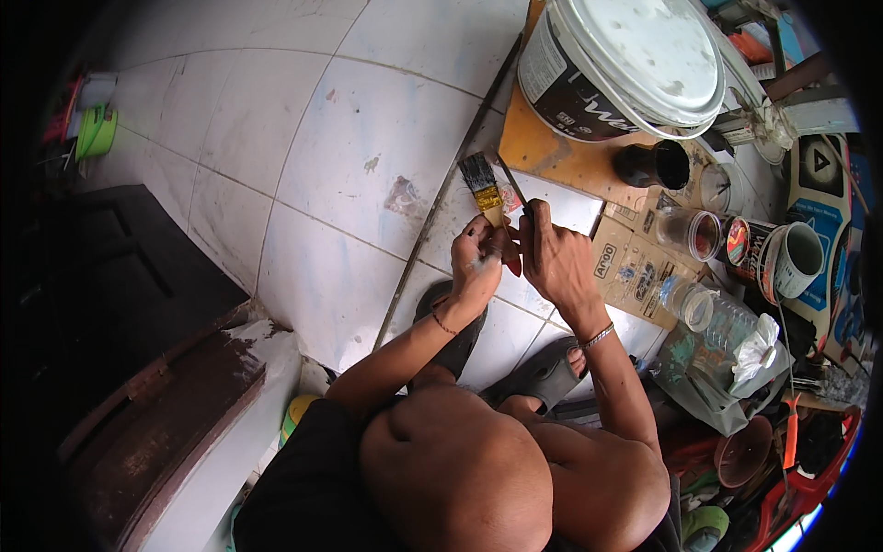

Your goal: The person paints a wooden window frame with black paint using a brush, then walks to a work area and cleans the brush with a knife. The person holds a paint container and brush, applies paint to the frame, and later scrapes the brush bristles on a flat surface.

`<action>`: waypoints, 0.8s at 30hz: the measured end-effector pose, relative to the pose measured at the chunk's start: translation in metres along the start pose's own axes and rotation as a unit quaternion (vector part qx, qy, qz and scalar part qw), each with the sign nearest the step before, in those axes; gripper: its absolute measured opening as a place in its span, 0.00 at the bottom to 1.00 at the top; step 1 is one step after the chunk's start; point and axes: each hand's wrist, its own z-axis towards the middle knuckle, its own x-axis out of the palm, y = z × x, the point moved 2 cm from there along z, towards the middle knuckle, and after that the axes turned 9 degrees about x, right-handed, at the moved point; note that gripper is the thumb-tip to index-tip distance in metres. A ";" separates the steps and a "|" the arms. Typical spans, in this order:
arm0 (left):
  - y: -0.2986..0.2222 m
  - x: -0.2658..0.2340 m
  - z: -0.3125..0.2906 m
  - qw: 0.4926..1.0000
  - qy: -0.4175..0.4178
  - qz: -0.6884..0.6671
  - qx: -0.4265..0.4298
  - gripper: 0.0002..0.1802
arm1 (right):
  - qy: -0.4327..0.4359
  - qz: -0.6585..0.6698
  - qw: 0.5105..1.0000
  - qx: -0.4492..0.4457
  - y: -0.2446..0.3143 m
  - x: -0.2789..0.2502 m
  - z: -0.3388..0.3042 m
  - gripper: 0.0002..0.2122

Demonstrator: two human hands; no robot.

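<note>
One lidded white bucket (589,97), its contents hidden, stands on a wooden board (550,155). One black cup (635,166) sits by the board's near edge, its inside dark; one clear cup (676,225), stained reddish-brown within, stands at the right edge of the cardboard (635,262). The two forearms converge from below. The left hand (480,258) has its fingers closed around one paintbrush (487,198), bristles pointing away, over the floor just off the board's near-left corner. The right hand (559,262), index finger extended, grips one thin dark tool (511,181), possibly a blade, beside the bristles.
</note>
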 end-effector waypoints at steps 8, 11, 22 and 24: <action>0.006 -0.003 0.004 1.000 -0.004 0.014 -0.009 0.14 | -0.017 -0.006 1.000 -0.002 0.009 -0.003 0.006 0.20; 0.013 -0.007 0.004 1.000 0.003 -0.004 -0.016 0.18 | -0.024 0.016 1.000 -0.004 0.012 -0.002 0.008 0.17; 0.010 -0.010 0.003 0.998 0.000 0.031 -0.050 0.15 | 0.005 -0.012 1.000 0.016 0.016 0.002 0.010 0.26; 0.007 -0.008 0.003 0.999 -0.005 0.029 -0.039 0.15 | 0.007 -0.012 1.000 0.018 0.017 0.000 0.010 0.25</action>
